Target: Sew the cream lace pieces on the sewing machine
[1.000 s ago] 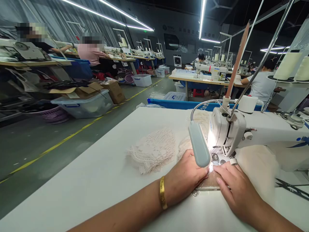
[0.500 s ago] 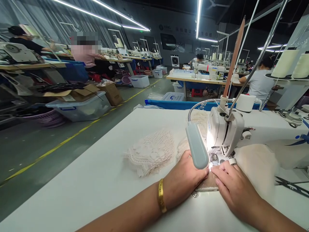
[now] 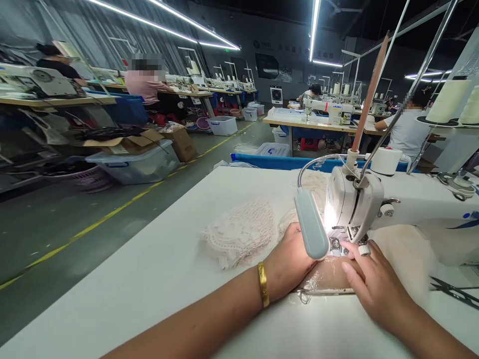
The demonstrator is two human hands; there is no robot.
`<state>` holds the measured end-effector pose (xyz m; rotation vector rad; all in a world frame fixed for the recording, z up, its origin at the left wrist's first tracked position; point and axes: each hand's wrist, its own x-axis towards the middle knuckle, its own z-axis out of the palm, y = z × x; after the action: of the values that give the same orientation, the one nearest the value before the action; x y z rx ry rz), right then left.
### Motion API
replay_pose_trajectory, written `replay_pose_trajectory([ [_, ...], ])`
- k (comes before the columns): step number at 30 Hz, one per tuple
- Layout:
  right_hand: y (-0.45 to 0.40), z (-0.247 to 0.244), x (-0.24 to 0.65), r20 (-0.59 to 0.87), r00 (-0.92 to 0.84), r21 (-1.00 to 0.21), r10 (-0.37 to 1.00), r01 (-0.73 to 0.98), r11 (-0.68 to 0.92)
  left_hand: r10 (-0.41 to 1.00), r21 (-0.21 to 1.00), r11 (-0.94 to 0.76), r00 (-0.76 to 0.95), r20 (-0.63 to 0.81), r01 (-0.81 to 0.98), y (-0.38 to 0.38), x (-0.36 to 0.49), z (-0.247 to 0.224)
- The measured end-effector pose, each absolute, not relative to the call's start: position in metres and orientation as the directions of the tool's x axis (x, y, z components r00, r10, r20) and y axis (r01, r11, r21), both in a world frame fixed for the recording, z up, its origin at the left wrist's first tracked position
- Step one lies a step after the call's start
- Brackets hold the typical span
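Note:
A white sewing machine [image 3: 354, 194] stands before me, its grey lamp [image 3: 311, 224] lit beside the needle area. My left hand [image 3: 288, 264] lies left of the presser foot. The lamp covers part of it, and its fingertips and anything in them are hidden. My right hand [image 3: 376, 279] is on the other side, index finger stretched toward the metal plate [image 3: 336, 245], thumb apart from it. No held thing shows in it. Between the hands is a shiny brown bed cover [image 3: 325, 274]. Sheer beige fabric [image 3: 406, 249] lies to the right.
A pile of cream lace pieces [image 3: 241, 232] sits left of my left hand, with more lace [image 3: 314, 184] behind the lamp. Black scissors [image 3: 454, 293] lie at the right. Thread cones [image 3: 447, 102] stand above the machine. Co-workers sit at other machines beyond.
My right hand's fingers have moved right, away from my left hand, uncovering more of the brown bed cover. My left fingers have drawn behind the lamp. The whole view has shifted slightly.

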<state>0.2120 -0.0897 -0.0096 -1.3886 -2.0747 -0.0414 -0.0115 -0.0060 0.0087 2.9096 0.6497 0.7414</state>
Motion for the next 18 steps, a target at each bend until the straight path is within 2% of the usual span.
replay_pose_trajectory([
  [6,-0.093,-0.009,0.213,0.517,-0.252,-0.346,0.818,0.813,0.469,0.465,0.190,-0.885,0.779,0.420,0.426,-0.008,-0.009,0.007],
  [12,-0.093,-0.014,0.213,0.509,-0.264,-0.325,0.819,0.822,0.467,0.548,0.236,-0.836,0.738,0.393,0.495,-0.003,-0.007,0.003],
  [15,-0.094,-0.027,0.220,0.547,-0.311,-0.273,0.777,0.811,0.517,0.583,0.177,-0.811,0.743,0.330,0.558,-0.009,-0.007,0.008],
  [18,-0.088,-0.054,0.234,0.616,-0.403,-0.154,0.677,0.781,0.605,0.576,0.097,-0.815,0.779,0.247,0.571,-0.017,-0.017,0.020],
])
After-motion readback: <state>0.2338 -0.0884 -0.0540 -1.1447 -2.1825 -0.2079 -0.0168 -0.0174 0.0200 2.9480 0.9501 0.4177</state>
